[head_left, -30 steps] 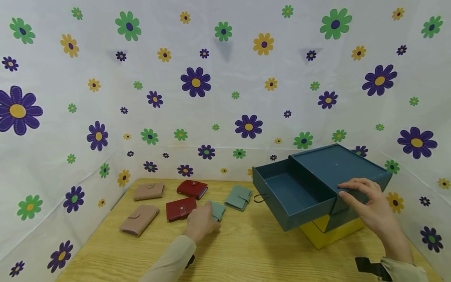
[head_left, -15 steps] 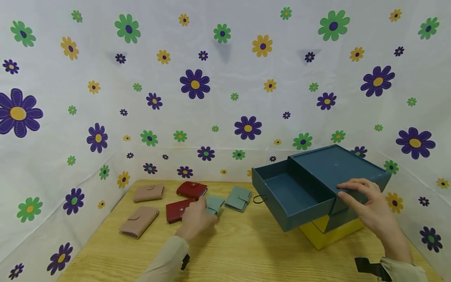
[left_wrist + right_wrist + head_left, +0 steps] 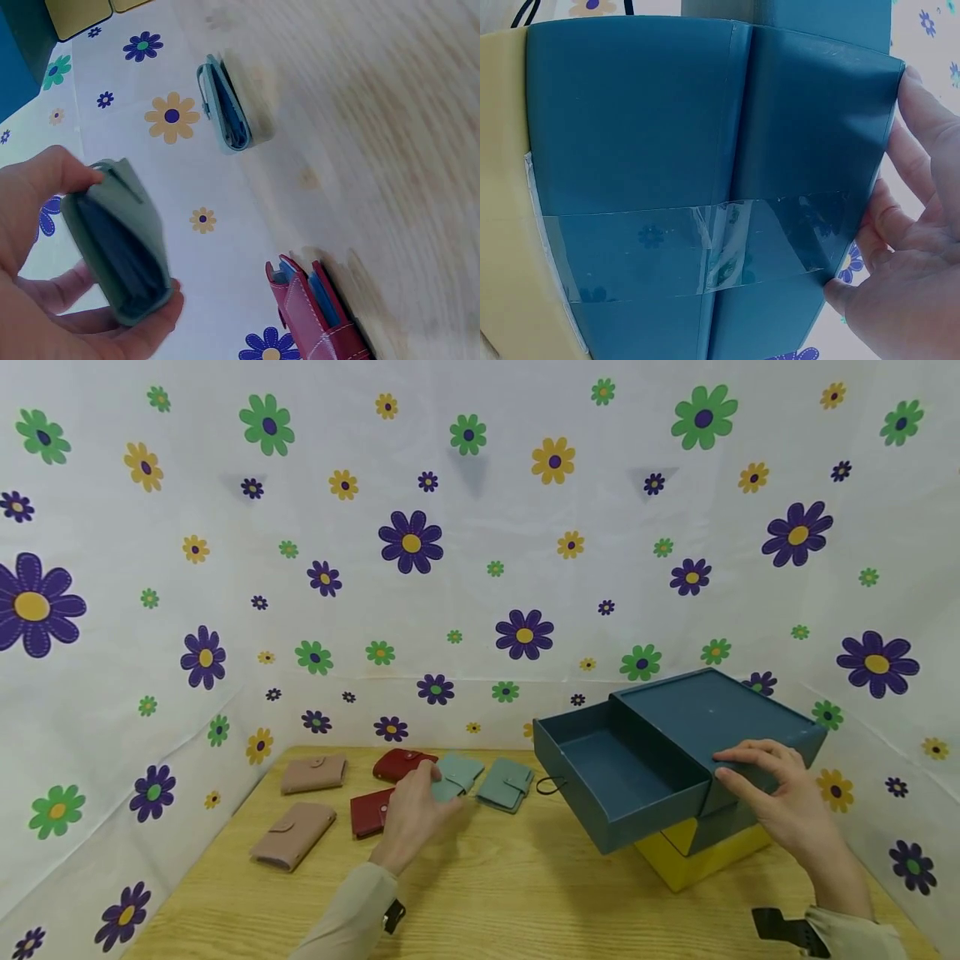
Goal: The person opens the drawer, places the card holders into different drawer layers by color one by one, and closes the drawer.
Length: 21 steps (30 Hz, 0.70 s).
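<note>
The teal wallet (image 3: 455, 774) is off the wooden table (image 3: 517, 893) now; a second ago I had it flat beneath my left hand (image 3: 411, 814), and since then I've pinched it between thumb and fingers and raised it, so the pickup looks done. It hangs above the red wallet (image 3: 369, 811), just beside a second teal wallet (image 3: 507, 783). My right hand (image 3: 783, 797) hasn't shifted, fingers curled over the edge of the blue drawer box (image 3: 675, 752), its drawer pulled open and empty, resting on a yellow box (image 3: 701, 852)
</note>
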Motion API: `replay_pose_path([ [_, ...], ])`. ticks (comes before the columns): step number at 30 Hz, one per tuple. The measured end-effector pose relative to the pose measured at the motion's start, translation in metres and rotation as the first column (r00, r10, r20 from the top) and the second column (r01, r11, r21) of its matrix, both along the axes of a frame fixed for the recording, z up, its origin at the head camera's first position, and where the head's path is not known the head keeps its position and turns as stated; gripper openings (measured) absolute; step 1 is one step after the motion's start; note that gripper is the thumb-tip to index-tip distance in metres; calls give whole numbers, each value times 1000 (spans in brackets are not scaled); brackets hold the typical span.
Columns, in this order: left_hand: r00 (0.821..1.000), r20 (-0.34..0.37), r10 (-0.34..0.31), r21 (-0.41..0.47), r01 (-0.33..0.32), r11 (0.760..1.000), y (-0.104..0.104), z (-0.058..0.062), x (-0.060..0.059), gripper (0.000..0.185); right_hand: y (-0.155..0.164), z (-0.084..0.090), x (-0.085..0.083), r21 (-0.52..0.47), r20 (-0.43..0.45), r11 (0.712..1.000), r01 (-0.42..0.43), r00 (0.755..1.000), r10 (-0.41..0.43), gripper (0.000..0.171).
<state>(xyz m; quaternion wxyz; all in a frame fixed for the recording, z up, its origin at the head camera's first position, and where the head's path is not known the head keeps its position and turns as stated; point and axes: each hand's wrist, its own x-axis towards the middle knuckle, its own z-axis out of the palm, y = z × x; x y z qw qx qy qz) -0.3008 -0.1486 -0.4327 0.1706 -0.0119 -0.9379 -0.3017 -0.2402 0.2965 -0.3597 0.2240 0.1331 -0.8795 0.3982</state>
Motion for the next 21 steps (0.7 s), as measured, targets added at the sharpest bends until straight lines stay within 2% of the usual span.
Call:
replay_pose_path([
  [7,988,-156,-15,21,19,1000,7,6,0,42,1,0,1,-11,-11,1000,-4,1000,3,29],
  [11,978,-206,-28,90,48,995,13,9,-1,43,3,-2,2,-13,-19,1000,0,1000,0,28],
  [15,970,-243,-32,183,78,980,21,12,2,42,1,-2,2,-14,-38,1000,-9,999,9,25],
  [18,954,-298,-46,231,119,966,28,15,3,41,0,-2,2,-12,-45,1000,-9,999,8,24],
  [21,930,-360,-80,249,179,952,34,18,1,40,0,-1,3,-12,-42,1000,1,999,-2,25],
])
